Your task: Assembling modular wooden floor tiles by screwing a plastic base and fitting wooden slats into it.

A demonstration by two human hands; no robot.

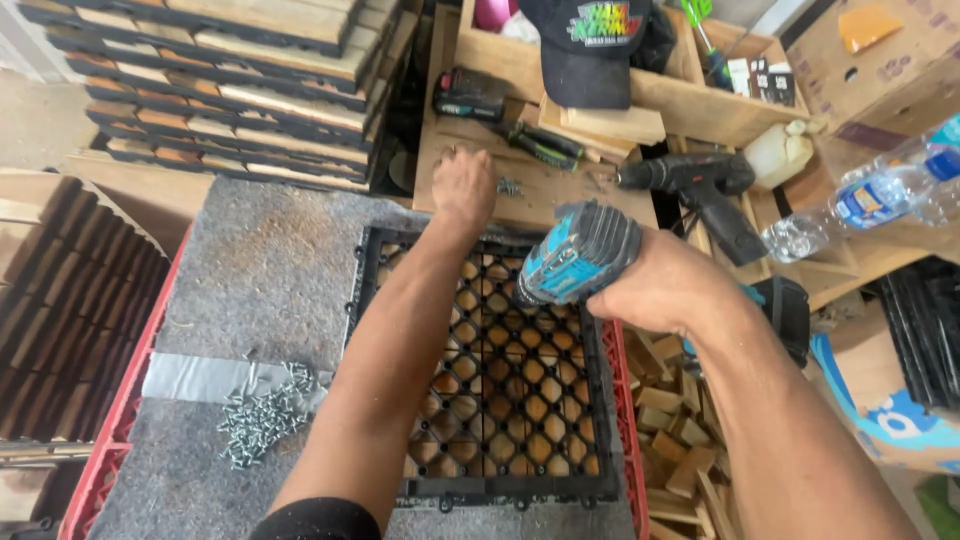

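My right hand [665,290] grips a teal cordless drill [575,255], held over the upper right corner of a black plastic grid tile [385,250] with wood slats showing through it. The tile lies on a grey felt mat [265,270]. My left hand [463,187] reaches past the tile's far edge, fingers closed, down on a wooden board [560,190] beside a few loose screws [510,186]. Whether it pinches a screw is hidden.
A heap of screws [262,415] lies on the mat by a strip of grey tape [200,378]. Stacked tiles [230,90] stand at the far left. A black drill [700,185], a cap [590,50], a water bottle [870,200] and wood offcuts [675,430] crowd the right.
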